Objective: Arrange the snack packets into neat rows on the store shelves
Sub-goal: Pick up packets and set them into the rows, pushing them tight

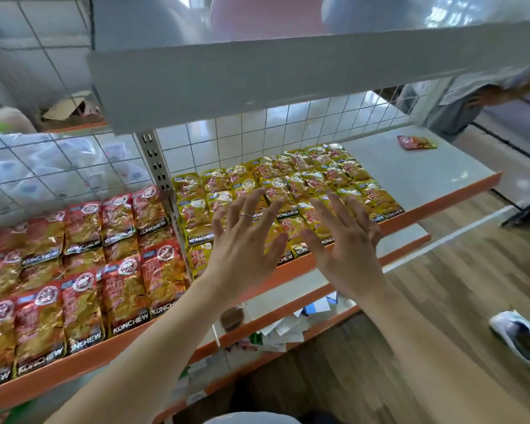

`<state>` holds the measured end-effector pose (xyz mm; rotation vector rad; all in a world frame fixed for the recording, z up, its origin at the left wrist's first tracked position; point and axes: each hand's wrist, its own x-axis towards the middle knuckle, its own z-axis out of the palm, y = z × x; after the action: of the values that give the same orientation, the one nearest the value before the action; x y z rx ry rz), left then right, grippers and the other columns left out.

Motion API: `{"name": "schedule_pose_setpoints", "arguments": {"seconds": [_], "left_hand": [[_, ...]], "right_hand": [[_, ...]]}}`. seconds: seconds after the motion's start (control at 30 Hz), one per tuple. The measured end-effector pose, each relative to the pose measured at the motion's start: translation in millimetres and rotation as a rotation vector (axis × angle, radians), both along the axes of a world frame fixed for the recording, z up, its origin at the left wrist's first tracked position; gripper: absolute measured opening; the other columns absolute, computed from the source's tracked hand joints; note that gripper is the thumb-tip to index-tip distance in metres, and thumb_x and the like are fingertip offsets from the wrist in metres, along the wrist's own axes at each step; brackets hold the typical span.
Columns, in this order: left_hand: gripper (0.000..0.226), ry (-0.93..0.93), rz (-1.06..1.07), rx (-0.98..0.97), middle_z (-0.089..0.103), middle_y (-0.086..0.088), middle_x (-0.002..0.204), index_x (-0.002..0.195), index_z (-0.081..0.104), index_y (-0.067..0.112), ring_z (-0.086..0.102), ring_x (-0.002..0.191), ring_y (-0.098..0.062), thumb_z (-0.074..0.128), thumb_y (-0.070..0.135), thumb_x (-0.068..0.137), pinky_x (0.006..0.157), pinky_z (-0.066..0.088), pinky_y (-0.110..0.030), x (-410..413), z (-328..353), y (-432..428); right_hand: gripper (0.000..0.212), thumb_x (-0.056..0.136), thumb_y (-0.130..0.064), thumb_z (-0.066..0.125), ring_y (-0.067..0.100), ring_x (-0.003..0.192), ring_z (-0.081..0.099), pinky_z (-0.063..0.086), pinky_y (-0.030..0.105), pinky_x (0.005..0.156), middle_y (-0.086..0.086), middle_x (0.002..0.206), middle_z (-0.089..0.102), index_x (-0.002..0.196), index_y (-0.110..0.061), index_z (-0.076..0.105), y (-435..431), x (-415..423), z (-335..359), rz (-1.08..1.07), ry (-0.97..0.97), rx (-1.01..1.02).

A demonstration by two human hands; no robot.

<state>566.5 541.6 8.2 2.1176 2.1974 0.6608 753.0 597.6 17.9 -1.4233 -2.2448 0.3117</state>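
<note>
Yellow snack packets lie in several rows on the white shelf with an orange front edge. Red snack packets fill the shelf section to the left. My left hand and my right hand hover side by side over the front rows of yellow packets, fingers spread and straight, holding nothing. One loose red packet lies alone at the far right back of the shelf.
An upper shelf overhangs close above. A wire grid backs the shelves. Lower shelves hold papers and boxes. Another person stands behind the rack at right. A shoe rests on the wooden floor.
</note>
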Motion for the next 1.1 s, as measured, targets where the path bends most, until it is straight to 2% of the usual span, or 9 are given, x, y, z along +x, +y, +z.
{"name": "schedule_pose_setpoints", "arguments": {"seconds": [0.3, 0.4, 0.5, 0.63, 0.87, 1.1], "left_hand": [[0.06, 0.035, -0.016, 0.02, 0.024, 0.0, 0.162, 0.15, 0.034, 0.036, 0.022, 0.147, -0.027, 0.03, 0.06, 0.095, 0.111, 0.022, -0.061, 56.7, -6.3, 53.8], [0.058, 0.049, 0.021, 0.033, 0.024, 0.001, 0.162, 0.15, 0.034, 0.038, 0.024, 0.146, -0.028, 0.036, 0.057, 0.095, 0.11, 0.014, -0.052, 83.5, -9.4, 73.5], [0.058, 0.028, 0.063, 0.049, 0.028, -0.001, 0.161, 0.149, 0.038, 0.035, 0.027, 0.145, -0.029, 0.037, 0.056, 0.095, 0.11, 0.019, -0.054, 115.2, -10.2, 91.1], [0.061, 0.047, 0.102, 0.011, 0.029, -0.002, 0.16, 0.149, 0.039, 0.033, 0.028, 0.144, -0.029, 0.034, 0.058, 0.094, 0.107, 0.027, -0.057, 154.9, -15.1, 112.2], [0.063, 0.002, 0.217, -0.01, 0.026, -0.001, 0.162, 0.151, 0.036, 0.035, 0.026, 0.146, -0.026, 0.031, 0.058, 0.093, 0.108, 0.027, -0.059, 213.0, -20.6, 122.8], [0.06, 0.032, 0.264, -0.037, 0.029, -0.003, 0.16, 0.148, 0.04, 0.032, 0.031, 0.142, -0.029, 0.034, 0.055, 0.093, 0.106, 0.028, -0.057, 213.8, -25.7, 123.4]], "right_hand": [[0.06, 0.091, -0.066, 0.038, 0.021, 0.15, 0.014, 0.011, 0.061, 0.114, -0.011, 0.161, 0.029, 0.147, -0.042, 0.043, 50.5, 52.4, -11.8, -0.029, 0.065, 0.037], [0.065, 0.088, -0.069, 0.033, 0.025, 0.149, 0.019, 0.014, 0.062, 0.113, -0.009, 0.159, 0.034, 0.145, -0.039, 0.047, 73.7, 78.6, -13.1, 0.004, 0.061, 0.041], [0.066, 0.088, -0.068, 0.034, 0.027, 0.148, 0.023, 0.019, 0.06, 0.113, -0.006, 0.159, 0.035, 0.145, -0.038, 0.047, 100.4, 106.8, -11.9, 0.048, 0.044, 0.048], [0.063, 0.089, -0.064, 0.037, 0.025, 0.147, 0.024, 0.017, 0.053, 0.113, -0.006, 0.158, 0.038, 0.144, -0.036, 0.049, 130.6, 144.5, -12.1, 0.093, 0.044, 0.074], [0.057, 0.09, -0.054, 0.048, 0.026, 0.147, 0.024, 0.018, 0.059, 0.112, -0.004, 0.157, 0.038, 0.144, -0.035, 0.049, 166.7, 194.9, -26.2, 0.179, 0.035, 0.04], [0.06, 0.088, -0.045, 0.047, 0.025, 0.147, 0.023, 0.019, 0.056, 0.112, -0.002, 0.158, 0.037, 0.146, -0.028, 0.047, 191.6, 195.3, -29.3, 0.228, -0.002, 0.013]]}}
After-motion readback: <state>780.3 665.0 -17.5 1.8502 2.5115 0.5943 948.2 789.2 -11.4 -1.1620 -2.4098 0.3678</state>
